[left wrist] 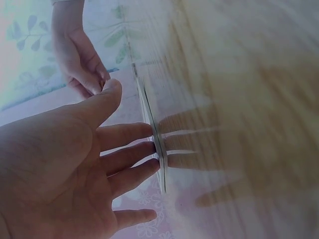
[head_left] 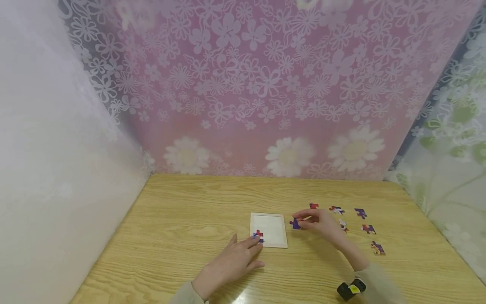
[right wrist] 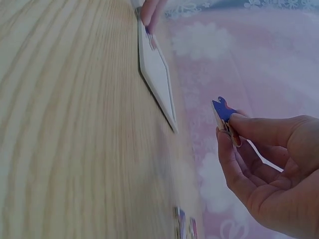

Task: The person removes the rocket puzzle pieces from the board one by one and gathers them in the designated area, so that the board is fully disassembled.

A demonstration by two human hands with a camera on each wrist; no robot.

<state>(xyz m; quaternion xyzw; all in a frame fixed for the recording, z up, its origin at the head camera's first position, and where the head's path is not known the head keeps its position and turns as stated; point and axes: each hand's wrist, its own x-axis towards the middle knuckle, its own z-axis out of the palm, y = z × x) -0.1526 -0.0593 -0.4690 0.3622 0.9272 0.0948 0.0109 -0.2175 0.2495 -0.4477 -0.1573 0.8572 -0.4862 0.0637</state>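
Observation:
A square white puzzle frame [head_left: 268, 214] lies flat on the wooden table, with one red and blue jigsaw piece [head_left: 260, 233] in its near left corner. My left hand [head_left: 233, 259] stretches its fingers over that corner, fingertips right at the piece and the frame's edge; the thumb stays spread apart. Just right of the frame, my right hand [head_left: 323, 226] pinches a purple-blue jigsaw piece [right wrist: 225, 110] between thumb and fingers. In the right wrist view this piece is held above the tabletop, with a knob of it sticking out past the thumb.
Several loose jigsaw pieces lie to the right, among them a purple one [head_left: 360, 213], a red and purple one [head_left: 368, 229] and one nearest me [head_left: 377, 248]. A piece with white on it [head_left: 343, 225] is partly behind my right hand. Floral curtains [head_left: 243, 105] border the table [head_left: 182, 219].

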